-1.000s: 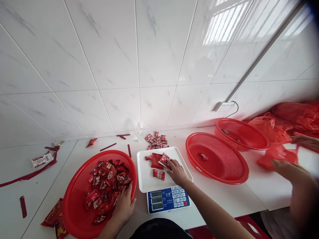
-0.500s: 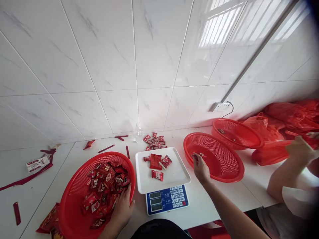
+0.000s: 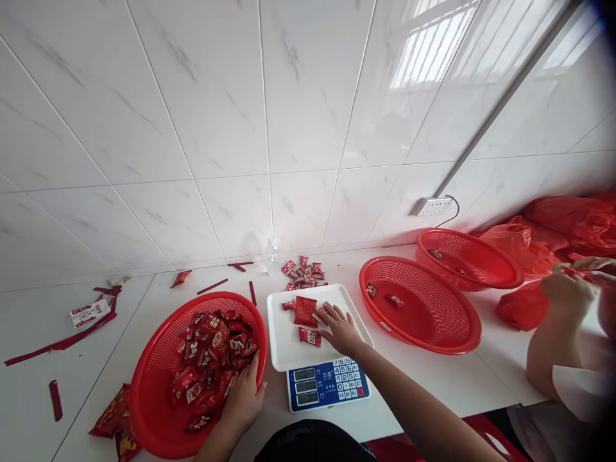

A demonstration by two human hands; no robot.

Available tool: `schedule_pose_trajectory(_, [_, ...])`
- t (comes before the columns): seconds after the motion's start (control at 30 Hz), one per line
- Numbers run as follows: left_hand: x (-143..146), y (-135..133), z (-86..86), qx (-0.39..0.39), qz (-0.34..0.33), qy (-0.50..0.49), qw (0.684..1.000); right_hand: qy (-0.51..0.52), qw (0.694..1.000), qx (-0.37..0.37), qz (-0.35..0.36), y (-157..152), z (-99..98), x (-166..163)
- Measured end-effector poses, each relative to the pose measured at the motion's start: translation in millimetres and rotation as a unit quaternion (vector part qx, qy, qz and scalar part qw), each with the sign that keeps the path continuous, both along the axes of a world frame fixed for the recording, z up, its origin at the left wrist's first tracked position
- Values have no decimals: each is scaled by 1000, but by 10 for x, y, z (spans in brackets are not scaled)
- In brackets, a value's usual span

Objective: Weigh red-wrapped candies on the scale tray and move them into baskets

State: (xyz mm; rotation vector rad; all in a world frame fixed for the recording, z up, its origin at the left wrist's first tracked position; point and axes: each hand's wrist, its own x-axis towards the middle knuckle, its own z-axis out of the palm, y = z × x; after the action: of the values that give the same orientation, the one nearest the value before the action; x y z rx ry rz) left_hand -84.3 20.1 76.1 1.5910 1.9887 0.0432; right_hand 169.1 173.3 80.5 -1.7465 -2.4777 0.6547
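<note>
My left hand [image 3: 243, 398] lies over the near rim of a red mesh basket [image 3: 154, 359] heaped with red wrapped candies [image 3: 206, 359]; its thumb is outside the rim and its fingers are inside. My right hand [image 3: 339, 327] rests on the white tray [image 3: 289, 350] of a blue digital scale [image 3: 330, 385], fingers spread, their tips touching a candy next to a larger red packet [image 3: 305, 309]. Another candy [image 3: 308, 336] lies just left of that hand. A second red basket [image 3: 433, 321] to the right holds two candies [image 3: 397, 299].
A third red basket [image 3: 469, 256] and red plastic bags [image 3: 568, 224] lie at the right, where another person's hands [image 3: 565, 292] handle a red bag. A candy pile [image 3: 303, 273] and a clear bottle [image 3: 273, 253] stand behind the scale. Red scraps [image 3: 55, 399] litter the left counter.
My right hand carried a candy from the scale tray to the middle basket, left it there, and came back to the tray. My left hand stayed on the left basket.
</note>
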Motion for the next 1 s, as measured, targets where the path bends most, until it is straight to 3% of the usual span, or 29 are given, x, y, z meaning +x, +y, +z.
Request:
schedule_pose_trajectory(0.17, [-4, 5, -5, 1, 3, -3, 1000, 60, 997, 29, -37, -72, 25, 162])
schedule_pose_trajectory(0.43, [-20, 3, -54, 14, -3, -11, 1000, 96, 958, 92, -256, 222, 324, 905])
schedule_pose_trajectory(0.53, [-22, 1, -64, 24, -3, -18, 1000, 75, 950, 107, -285, 302, 400, 985])
schedule_pose_trajectory(0.6, [-19, 3, -64, 19, -1, -20, 1000, 68, 962, 101, -246, 268, 381, 842])
schedule_pose_trajectory(0.7, [-15, 6, -70, 6, 1, -12, 1000, 70, 989, 53, -116, 117, 270, 417])
schedule_pose_trajectory(0.8, [-17, 5, -90, 6, 6, -10, 1000, 79, 997, -2, 2, -44, 137, -16])
schedule_pose_trajectory(0.9, [-20, -1, -98, 15, 13, -20, 1000, 92, 994, -24, 49, -136, 43, -263])
schedule_pose_trajectory(1.0, [-16, -6, -77, 15, 22, -25, 999, 120, 991, -20, 48, -190, 3, -308])
